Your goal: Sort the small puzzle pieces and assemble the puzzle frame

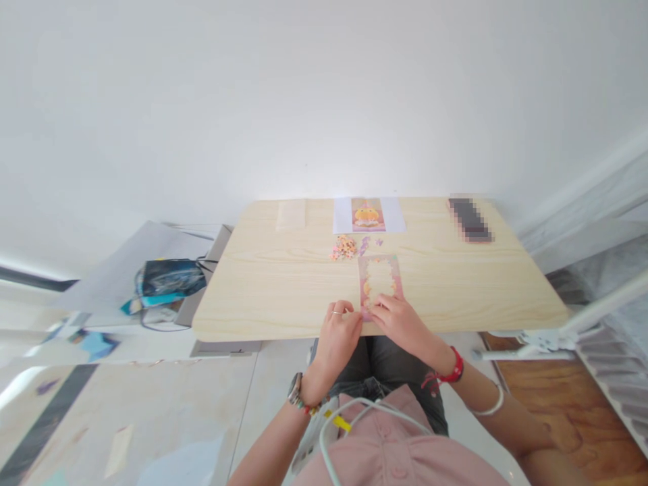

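On the table, close to its front edge, lies a jigsaw puzzle border (395, 273) in pink and orange, with wood-coloured surface showing inside it. My left hand (341, 332) is closed, its fingertips pinched together at the border's lower left corner. From the right, my right hand (401, 322) reaches over the lower edge, its fingers bent and closed beside the left fingertips. Anything small between either hand's fingertips is hidden. Just beyond the border sit a heap of loose puzzle pieces (344, 248) and a few purple pieces (364, 245).
A printed picture sheet (368, 214) with an orange figure lies at the table's (273, 283) back, against the wall. To its left is a translucent sheet (291, 214); a blurred-out phone (470, 220) lies at right. A dark bag (172, 278) stands left of the table.
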The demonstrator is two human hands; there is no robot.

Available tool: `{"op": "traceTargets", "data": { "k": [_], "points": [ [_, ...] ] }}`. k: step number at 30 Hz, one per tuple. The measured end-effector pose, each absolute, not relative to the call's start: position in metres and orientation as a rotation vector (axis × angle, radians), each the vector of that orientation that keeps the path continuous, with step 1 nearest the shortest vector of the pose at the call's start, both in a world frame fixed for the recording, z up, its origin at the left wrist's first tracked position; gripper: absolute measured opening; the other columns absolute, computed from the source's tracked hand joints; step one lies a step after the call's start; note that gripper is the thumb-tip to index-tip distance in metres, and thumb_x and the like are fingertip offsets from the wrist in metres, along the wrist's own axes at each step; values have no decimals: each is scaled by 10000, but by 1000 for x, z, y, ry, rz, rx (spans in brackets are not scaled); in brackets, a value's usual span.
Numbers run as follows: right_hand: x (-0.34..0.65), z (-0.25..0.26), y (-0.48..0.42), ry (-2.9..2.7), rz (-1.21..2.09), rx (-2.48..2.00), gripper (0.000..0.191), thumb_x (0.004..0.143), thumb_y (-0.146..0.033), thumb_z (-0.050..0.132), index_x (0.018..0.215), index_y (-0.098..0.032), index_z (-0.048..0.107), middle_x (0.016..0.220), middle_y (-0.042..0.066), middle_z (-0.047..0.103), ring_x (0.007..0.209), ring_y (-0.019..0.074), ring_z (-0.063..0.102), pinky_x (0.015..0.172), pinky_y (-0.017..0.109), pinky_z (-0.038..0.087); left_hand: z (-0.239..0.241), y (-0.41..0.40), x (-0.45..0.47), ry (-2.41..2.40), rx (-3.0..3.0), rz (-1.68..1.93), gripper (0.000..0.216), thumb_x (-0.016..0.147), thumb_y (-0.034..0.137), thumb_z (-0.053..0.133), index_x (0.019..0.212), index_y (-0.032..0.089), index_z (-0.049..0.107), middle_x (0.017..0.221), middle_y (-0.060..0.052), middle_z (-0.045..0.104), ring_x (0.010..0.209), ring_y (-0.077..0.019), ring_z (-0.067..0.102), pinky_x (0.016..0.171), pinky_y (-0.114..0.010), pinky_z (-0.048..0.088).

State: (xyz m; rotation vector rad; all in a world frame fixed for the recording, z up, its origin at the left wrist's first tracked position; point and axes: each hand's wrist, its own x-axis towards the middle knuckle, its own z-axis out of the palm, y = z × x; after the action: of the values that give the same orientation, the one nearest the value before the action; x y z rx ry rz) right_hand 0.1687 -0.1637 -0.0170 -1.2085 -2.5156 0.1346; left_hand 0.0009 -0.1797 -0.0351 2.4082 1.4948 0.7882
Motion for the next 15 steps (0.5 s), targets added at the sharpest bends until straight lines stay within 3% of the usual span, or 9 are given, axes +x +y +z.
{"op": "traceTargets", "data": {
  "k": [4, 15],
  "points": [
    [182, -5, -119, -2414, 225, -1249, 142, 833, -166, 489, 808, -164, 629, 803, 40, 554, 747, 137, 522, 720, 282, 401, -33, -175, -4, 1525, 2330, 911, 128, 795, 188, 496, 858, 189, 608, 865, -57, 468, 801, -169, 457, 748, -339, 442],
    [176, -16, 4, -2719, 319, -1139, 186, 788, -105, 508, 926, -152, 624, 897, 56, 520, 746, 127, 522, 687, 247, 403, -28, -170, -16, 1620, 2249, 1015, 127, 795, 166, 484, 835, 189, 602, 860, -57, 472, 797, -170, 467, 736, -343, 452]
  ]
}}
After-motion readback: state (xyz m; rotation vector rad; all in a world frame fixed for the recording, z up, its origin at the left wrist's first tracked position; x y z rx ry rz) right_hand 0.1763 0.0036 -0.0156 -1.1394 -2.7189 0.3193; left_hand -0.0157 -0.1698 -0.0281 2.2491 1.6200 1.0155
